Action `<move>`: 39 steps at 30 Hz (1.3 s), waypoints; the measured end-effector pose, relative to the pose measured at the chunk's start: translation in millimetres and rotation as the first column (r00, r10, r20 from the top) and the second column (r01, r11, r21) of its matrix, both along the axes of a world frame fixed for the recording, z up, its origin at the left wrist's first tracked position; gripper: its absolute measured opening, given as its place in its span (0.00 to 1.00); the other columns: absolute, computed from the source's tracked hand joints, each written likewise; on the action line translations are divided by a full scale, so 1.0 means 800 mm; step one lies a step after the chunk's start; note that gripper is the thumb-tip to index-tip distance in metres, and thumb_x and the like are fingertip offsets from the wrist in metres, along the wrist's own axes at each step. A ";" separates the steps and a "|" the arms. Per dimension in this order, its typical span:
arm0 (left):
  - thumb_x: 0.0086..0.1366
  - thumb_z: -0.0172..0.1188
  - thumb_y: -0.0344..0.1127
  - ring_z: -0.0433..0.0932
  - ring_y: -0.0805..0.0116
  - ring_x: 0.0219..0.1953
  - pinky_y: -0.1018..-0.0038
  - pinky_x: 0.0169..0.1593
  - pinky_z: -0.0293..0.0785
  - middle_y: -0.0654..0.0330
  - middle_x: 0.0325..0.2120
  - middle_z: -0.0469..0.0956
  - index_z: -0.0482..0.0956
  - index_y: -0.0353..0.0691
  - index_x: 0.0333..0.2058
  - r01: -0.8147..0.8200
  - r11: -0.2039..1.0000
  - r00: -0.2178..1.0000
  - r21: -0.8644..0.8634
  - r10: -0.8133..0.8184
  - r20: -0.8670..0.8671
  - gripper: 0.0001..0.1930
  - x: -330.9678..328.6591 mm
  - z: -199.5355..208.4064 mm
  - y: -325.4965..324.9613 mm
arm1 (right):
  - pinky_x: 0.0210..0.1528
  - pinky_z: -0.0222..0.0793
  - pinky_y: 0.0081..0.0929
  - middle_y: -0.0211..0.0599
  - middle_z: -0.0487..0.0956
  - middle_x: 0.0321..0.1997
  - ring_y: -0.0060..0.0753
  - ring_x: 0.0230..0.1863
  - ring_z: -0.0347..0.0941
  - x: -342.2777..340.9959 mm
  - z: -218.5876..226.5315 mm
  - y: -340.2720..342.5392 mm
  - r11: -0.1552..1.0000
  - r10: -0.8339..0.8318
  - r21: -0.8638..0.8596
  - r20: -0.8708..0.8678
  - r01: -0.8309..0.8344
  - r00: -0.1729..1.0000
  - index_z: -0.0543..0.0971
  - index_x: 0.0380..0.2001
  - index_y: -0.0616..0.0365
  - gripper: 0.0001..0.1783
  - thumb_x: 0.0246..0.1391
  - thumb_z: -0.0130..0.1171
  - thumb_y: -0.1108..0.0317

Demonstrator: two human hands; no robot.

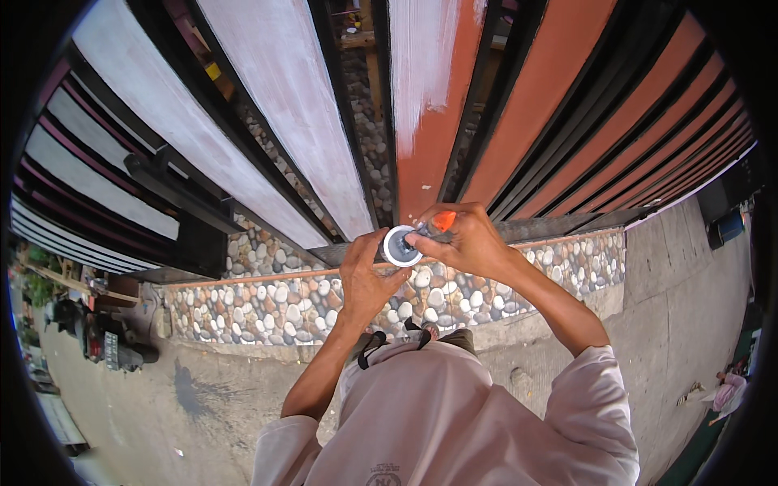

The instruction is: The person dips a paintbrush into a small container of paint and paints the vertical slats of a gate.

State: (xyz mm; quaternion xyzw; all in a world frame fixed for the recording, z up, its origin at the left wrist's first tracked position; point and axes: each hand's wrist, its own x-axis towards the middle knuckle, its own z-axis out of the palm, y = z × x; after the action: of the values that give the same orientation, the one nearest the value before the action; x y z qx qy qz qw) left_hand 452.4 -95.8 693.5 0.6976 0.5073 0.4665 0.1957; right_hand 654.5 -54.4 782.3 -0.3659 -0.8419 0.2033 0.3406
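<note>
My left hand is wrapped around a small round cup with a white rim and greyish-white paint inside. Over its right side, my right hand is closed on what looks like a paintbrush; an orange part shows between the fingers, while its lower end is at the cup's mouth and largely hidden. Just beyond both hands stands a fence slat, streaky white above and orange below, with a ragged paint edge. White-coated slats lie to its left, orange slats to its right.
Black metal bars run between the slats. Below them is a low ledge with a pebble pattern. A parked motorbike stands at left on the concrete ground. Far right, another person is near the edge of view.
</note>
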 end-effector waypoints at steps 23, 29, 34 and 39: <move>0.46 0.81 0.38 0.83 0.60 0.41 0.66 0.45 0.78 0.53 0.40 0.82 0.80 0.34 0.48 0.050 0.993 0.995 -0.110 -0.040 0.086 0.31 0.018 -0.006 0.046 | 0.33 0.78 0.22 0.34 0.82 0.30 0.20 0.31 0.79 0.049 -0.027 -0.001 0.858 -0.491 -0.434 -0.542 0.273 0.682 0.80 0.34 0.67 0.07 0.59 0.67 0.73; 0.46 0.81 0.38 0.83 0.61 0.39 0.67 0.44 0.79 0.54 0.38 0.83 0.80 0.34 0.48 0.110 0.991 0.991 -0.080 -0.104 0.079 0.30 -0.003 -0.015 0.050 | 0.41 0.77 0.20 0.36 0.84 0.37 0.21 0.39 0.80 0.052 0.030 -0.002 0.917 -0.395 -0.265 -0.699 0.297 0.596 0.81 0.39 0.67 0.08 0.58 0.67 0.76; 0.46 0.81 0.38 0.83 0.55 0.42 0.64 0.45 0.79 0.50 0.39 0.82 0.80 0.33 0.48 0.101 0.987 0.994 -0.126 -0.096 0.046 0.31 -0.015 -0.017 0.033 | 0.43 0.78 0.20 0.39 0.85 0.41 0.25 0.40 0.82 0.052 0.127 0.020 0.904 -0.245 0.151 -0.582 0.400 0.775 0.84 0.40 0.63 0.10 0.54 0.70 0.77; 0.46 0.81 0.39 0.84 0.58 0.39 0.65 0.43 0.79 0.51 0.37 0.83 0.82 0.34 0.45 0.053 0.989 0.998 -0.137 -0.046 0.051 0.28 -0.014 -0.017 0.018 | 0.41 0.82 0.26 0.40 0.85 0.40 0.36 0.40 0.84 0.049 0.211 0.051 0.602 -0.174 0.717 -0.310 0.350 0.935 0.86 0.41 0.58 0.16 0.46 0.74 0.76</move>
State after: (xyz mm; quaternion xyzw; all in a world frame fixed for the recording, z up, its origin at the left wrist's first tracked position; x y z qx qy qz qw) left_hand 441.2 -81.3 679.6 0.6834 0.5161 0.4418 0.2673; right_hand 694.0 -13.7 950.8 -0.2848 -0.7444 -0.1856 0.5747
